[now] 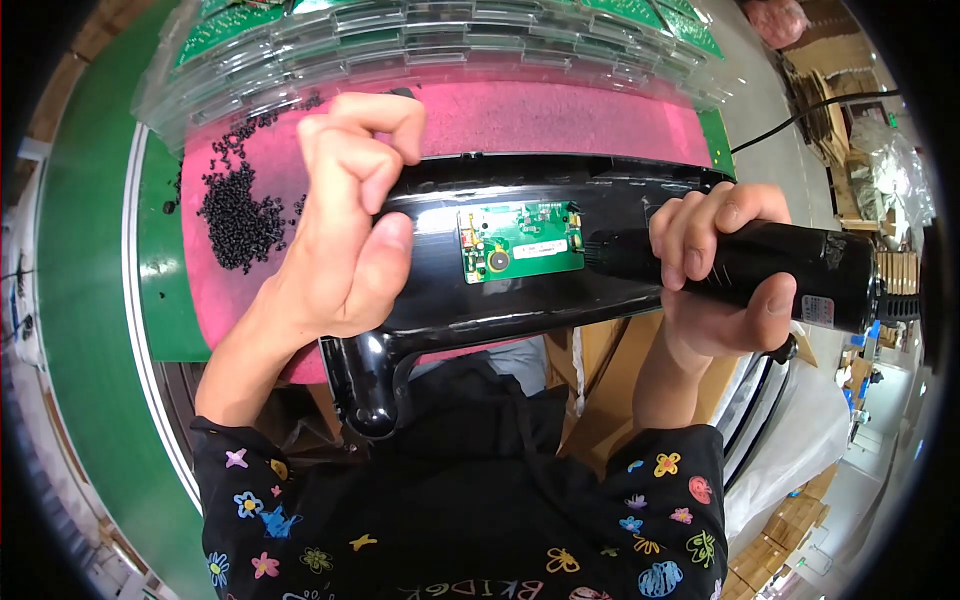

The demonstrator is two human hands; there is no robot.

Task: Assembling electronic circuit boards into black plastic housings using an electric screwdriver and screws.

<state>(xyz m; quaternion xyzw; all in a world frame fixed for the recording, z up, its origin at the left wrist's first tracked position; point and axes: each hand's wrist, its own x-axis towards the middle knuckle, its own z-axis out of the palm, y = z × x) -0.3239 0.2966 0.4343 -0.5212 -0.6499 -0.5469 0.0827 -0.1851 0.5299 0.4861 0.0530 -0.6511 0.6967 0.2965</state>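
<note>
A glossy black plastic housing lies across a pink foam mat, with a small green circuit board set into its middle. My left hand rests on the housing's left part, thumb pressed on the black surface and fingers curled above it; whether the fingertips pinch anything I cannot tell. My right hand grips a black electric screwdriver held level, its front end pointing left at the right edge of the circuit board.
A heap of small black screws lies on the mat at the left. Clear plastic trays with green boards stand along the far side. A green bench surface runs down the left. Cardboard boxes sit at lower right.
</note>
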